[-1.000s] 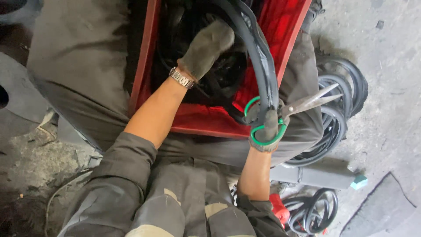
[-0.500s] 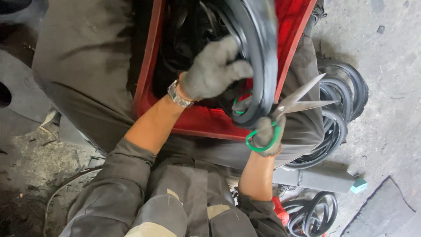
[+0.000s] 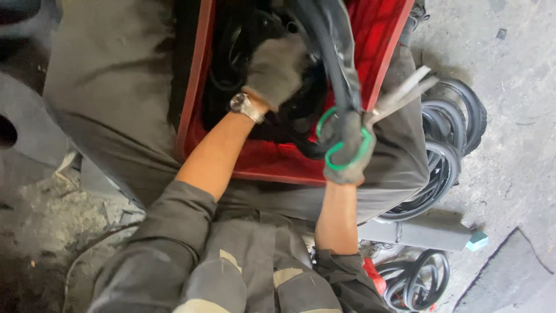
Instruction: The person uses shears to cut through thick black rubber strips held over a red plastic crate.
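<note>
Near the frame's centre, the gloved right hand (image 3: 346, 152) has its fingers threaded through green-handled scissors (image 3: 370, 124), blades blurred beside a black rubber strip (image 3: 339, 58). Upper centre, the gloved left hand (image 3: 277, 68) curls into black rubber inside the red crate (image 3: 194, 98).

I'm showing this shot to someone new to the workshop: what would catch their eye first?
Likely the green-handled scissors at centre, gripped in the gloved right hand with blades pointing up-right beside a black rubber strip. Next, the red crate behind them, where the gloved left hand reaches into black rubber pieces. Black rubber rings lie on the floor at right.
</note>
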